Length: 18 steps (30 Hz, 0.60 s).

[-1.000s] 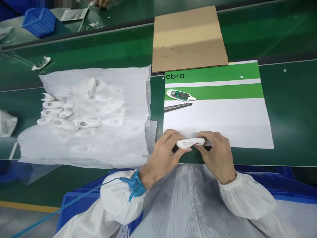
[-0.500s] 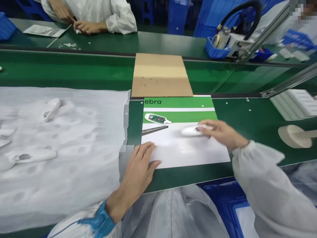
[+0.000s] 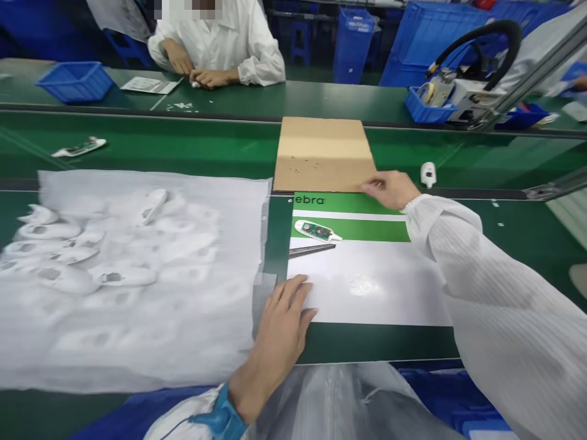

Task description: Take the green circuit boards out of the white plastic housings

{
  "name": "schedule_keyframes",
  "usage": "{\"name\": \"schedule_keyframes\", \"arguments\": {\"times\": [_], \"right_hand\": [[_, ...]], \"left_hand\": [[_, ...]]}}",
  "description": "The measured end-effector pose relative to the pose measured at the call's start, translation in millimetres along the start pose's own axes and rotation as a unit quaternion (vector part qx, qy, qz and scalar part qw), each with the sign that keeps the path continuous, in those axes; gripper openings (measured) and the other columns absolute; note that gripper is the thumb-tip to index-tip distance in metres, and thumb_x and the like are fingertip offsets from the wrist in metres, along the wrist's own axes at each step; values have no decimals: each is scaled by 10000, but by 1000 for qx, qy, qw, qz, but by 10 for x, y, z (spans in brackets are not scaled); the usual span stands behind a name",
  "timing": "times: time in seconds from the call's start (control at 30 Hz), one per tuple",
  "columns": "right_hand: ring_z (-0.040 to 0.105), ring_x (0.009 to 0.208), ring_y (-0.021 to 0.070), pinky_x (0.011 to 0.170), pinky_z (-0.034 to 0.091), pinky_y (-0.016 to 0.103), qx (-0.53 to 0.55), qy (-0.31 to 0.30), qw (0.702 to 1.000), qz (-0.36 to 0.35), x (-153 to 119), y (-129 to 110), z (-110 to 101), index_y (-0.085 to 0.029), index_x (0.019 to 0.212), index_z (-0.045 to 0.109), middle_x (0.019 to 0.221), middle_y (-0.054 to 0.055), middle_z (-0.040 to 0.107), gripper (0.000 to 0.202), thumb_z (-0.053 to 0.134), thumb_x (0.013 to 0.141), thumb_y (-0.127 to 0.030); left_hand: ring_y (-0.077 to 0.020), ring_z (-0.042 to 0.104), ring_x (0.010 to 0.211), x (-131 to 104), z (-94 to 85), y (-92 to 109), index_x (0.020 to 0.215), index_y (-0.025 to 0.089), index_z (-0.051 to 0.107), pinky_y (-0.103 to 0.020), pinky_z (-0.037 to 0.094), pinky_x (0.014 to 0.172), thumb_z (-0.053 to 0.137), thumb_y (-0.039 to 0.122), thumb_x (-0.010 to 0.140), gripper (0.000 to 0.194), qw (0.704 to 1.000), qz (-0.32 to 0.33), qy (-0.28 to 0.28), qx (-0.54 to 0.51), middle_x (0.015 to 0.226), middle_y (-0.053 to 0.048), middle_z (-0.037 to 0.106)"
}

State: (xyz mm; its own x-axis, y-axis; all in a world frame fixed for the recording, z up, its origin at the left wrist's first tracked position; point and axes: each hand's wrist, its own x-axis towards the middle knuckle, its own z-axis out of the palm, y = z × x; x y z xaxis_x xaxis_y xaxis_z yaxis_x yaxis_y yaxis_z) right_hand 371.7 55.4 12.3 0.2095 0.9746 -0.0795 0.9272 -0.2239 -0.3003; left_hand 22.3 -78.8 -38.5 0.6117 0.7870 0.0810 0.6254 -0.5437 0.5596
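My left hand [image 3: 282,342] rests at the lower left edge of the white and green mat [image 3: 376,287], fingers stretched out, holding nothing. My right hand [image 3: 389,188] is by the near right corner of the cardboard sheet [image 3: 324,153], thumb and fingers drawn together; whatever may be between them is hidden. On the green belt to its right lies a white handheld device casing [image 3: 428,175]. An opened casing with a green circuit board [image 3: 317,231] lies on the mat's green stripe. Just below it are metal tweezers [image 3: 312,250].
Several white casing shells [image 3: 121,275] lie on and under a white foam sheet [image 3: 233,244] at left. Another board in a casing [image 3: 80,147] sits on the belt [image 3: 192,143]. Across it, a co-worker [image 3: 220,46] sits near a blue bin [image 3: 76,81]. A metal post [image 3: 527,73] slants at right.
My right hand has let go of the white casing, which now lies on the belt, and has moved up to the cardboard corner. The view has shifted left; my left hand stays at the mat.
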Motion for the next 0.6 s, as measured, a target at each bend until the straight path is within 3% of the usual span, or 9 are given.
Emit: {"name": "schedule_keyframes", "arguments": {"times": [0.07, 0.1, 0.2, 0.3, 0.37, 0.43, 0.53, 0.6], "right_hand": [[631, 872, 181, 771, 464, 272, 29, -135, 984, -113, -131, -428, 215, -235, 1098, 676, 1008, 34, 704, 368, 653, 807, -458], [622, 839, 176, 728, 450, 271, 19, -169, 976, -137, -204, -605, 304, -235, 1089, 671, 985, 25, 699, 380, 692, 771, -442], [588, 783, 174, 657, 390, 289, -23, -173, 978, -112, -363, -888, 432, -208, 1042, 671, 903, 31, 678, 320, 728, 751, -328], [564, 758, 177, 648, 361, 326, -16, -135, 988, -76, -458, -830, 355, -178, 1010, 708, 880, 77, 676, 273, 743, 774, -310], [573, 748, 200, 640, 371, 357, 5, -125, 989, -73, -603, -717, 249, -180, 1002, 738, 899, 120, 692, 311, 768, 764, -378], [607, 751, 230, 634, 413, 377, 49, -151, 982, -103, -865, -635, 180, -208, 997, 756, 932, 137, 713, 328, 765, 760, -434], [658, 821, 240, 699, 497, 381, 117, -182, 964, -154, -1385, -619, 270, -256, 1001, 736, 992, 72, 730, 247, 710, 804, -403], [671, 879, 240, 760, 528, 389, 144, -137, 972, -122, -1704, -642, 439, -248, 1070, 690, 1025, 45, 727, 286, 702, 808, -362]], "left_hand": [[-246, 501, 1276, 3, -175, 83, 1237, 209, 553, -443, 450, 1071, 521, 216, 956, 284, 998, -4, -14, -55, 1378, -87, 539], [-222, 513, 1263, 9, -289, 83, 1216, 213, 566, -407, 452, 1075, 525, 222, 956, 263, 997, -9, -14, -81, 1359, -81, 549], [-197, 563, 1183, -1, -708, -191, 1115, 209, 603, -372, 471, 1043, 503, 228, 960, 186, 994, -50, 59, -76, 1239, -80, 613], [-267, 587, 1086, -119, -1169, -796, 998, 163, 620, -456, 479, 985, 521, 205, 901, 145, 970, -156, 163, 92, 1091, -131, 645], [-337, 565, 1092, -214, -1405, -1196, 951, 132, 631, -521, 452, 983, 586, 249, 842, 166, 922, -277, 181, 200, 1068, -183, 630], [-385, 552, 1087, -257, -1528, -1463, 870, 134, 626, -558, 446, 949, 591, 353, 843, 224, 884, -372, 163, 231, 934, -183, 644], [-356, 576, 1018, -192, -1550, -1546, 870, 158, 609, -489, 492, 851, 523, 464, 882, 317, 893, -383, 137, 191, 846, -145, 647], [-319, 592, 969, -90, -1526, -1449, 905, 169, 601, -439, 506, 803, 485, 501, 902, 352, 919, -336, 130, 157, 863, -130, 649]]}}
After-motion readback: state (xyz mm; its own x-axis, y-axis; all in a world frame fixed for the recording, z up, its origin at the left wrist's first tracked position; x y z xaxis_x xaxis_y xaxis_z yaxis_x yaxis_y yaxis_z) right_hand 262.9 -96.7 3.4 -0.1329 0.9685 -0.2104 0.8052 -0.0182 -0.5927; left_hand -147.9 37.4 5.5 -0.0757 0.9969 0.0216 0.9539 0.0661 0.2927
